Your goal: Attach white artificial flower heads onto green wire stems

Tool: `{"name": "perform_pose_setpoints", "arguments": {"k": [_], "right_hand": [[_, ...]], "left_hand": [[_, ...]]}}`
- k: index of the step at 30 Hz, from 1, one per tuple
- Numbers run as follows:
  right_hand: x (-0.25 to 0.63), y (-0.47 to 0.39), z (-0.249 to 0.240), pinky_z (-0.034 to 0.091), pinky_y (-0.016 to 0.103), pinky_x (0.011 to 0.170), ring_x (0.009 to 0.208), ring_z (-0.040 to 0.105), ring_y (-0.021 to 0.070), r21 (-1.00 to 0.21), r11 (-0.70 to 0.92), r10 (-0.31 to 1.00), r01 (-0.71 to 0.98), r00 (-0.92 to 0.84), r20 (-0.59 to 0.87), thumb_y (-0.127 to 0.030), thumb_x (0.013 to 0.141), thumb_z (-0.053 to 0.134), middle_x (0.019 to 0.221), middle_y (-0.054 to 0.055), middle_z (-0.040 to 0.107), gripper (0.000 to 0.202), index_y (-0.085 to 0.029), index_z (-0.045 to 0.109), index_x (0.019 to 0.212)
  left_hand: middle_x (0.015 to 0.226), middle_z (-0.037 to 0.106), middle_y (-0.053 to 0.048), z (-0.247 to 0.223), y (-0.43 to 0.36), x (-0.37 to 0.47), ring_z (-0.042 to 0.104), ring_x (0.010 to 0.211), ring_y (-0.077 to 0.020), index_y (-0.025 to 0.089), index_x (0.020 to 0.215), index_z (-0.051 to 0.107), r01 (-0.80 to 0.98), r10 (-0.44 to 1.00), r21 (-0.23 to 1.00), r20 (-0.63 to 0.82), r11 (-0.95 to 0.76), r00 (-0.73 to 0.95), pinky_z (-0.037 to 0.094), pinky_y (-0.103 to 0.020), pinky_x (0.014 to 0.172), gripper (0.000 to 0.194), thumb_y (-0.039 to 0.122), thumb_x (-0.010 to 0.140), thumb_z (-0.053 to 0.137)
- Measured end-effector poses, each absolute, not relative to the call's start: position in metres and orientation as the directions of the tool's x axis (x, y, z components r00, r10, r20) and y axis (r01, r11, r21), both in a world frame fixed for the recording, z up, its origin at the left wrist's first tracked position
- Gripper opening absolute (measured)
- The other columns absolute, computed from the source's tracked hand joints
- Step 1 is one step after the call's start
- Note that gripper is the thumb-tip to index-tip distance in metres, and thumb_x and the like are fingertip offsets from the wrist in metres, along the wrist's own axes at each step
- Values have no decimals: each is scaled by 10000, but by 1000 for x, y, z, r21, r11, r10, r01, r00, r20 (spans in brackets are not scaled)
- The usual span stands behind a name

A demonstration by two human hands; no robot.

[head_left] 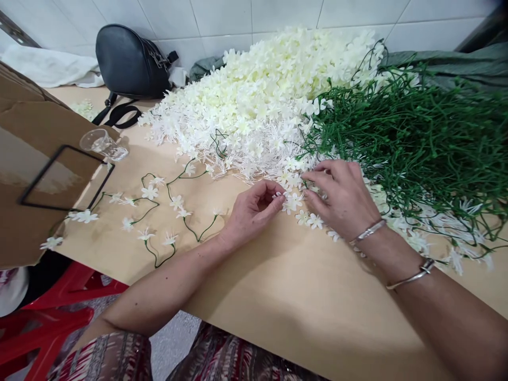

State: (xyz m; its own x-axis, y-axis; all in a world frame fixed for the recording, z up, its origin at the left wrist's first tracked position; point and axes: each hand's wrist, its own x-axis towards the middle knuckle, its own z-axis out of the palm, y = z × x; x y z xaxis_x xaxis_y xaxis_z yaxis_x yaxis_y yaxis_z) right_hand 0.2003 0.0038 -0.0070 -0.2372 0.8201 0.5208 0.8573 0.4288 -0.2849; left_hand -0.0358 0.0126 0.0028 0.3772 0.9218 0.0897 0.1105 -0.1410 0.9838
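My left hand (254,209) is closed in a pinch, thumb against forefinger, on a white artificial flower (279,195). Just right of those fingertips another white flower (292,202) shows near the tabletop. My right hand (343,198) is curled at the edge of the flower pile, with a short bit of green stem (305,183) showing at its fingertips. Its palm side hides most of what it holds. Loose white blossoms (315,221) lie under and beside the right hand.
A large heap of white flowers (270,79) lies against the tiled wall. Green plastic stems (416,132) are bundled at right. Several flowered stems (154,259) lie at left, near a clear plastic cup (103,144), a cardboard box (24,159) and a black backpack (129,63). Red stools (51,323) stand below.
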Motion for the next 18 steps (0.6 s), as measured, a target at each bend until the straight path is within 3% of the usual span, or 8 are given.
{"name": "perform_pose_setpoints", "arguments": {"k": [2, 5, 8, 13, 18], "right_hand": [[192, 6, -8, 546, 589, 985, 1138, 656, 399, -262, 451, 824, 853, -285, 489, -229, 1044, 635, 1233, 193, 768, 206, -211, 811, 1149], [186, 2, -9, 533, 504, 924, 1043, 683, 332, -297, 497, 827, 815, -342, 447, -194, 1069, 594, 1052, 114, 808, 218, -243, 785, 978], [189, -6, -5, 535, 463, 880, 951, 704, 295, -430, 509, 840, 745, -321, 437, -204, 1059, 607, 934, 61, 809, 209, -267, 772, 945], [203, -10, 10, 579, 457, 855, 901, 738, 291, -666, 378, 905, 643, -106, 411, -269, 977, 730, 966, 38, 825, 114, -313, 816, 1038], [208, -6, 25, 582, 367, 720, 796, 727, 213, -906, 237, 961, 350, 52, 271, -281, 860, 887, 893, 1, 798, 300, -338, 826, 1148]], "left_hand": [[850, 686, -11, 3, 12, -35, 647, 782, -133, 200, 1043, 703, 108, 920, 985, 87, -138, 381, 524, -258, 745, 368, 561, 1001, 765], [821, 680, -3, 4, 12, -35, 630, 755, -124, 196, 1038, 699, 104, 921, 985, 88, -137, 381, 500, -247, 713, 362, 549, 1002, 774], [809, 675, 1, 3, 13, -34, 622, 736, -121, 197, 1031, 693, 77, 921, 988, 92, -131, 377, 494, -242, 686, 396, 580, 990, 787], [806, 677, -2, 3, 15, -35, 639, 727, -127, 202, 1022, 699, 31, 926, 992, 104, -124, 362, 530, -245, 674, 466, 651, 960, 805], [776, 657, -1, 5, 15, -35, 601, 691, -125, 205, 987, 713, 42, 929, 987, 129, -153, 347, 502, -252, 635, 474, 669, 961, 804]]}}
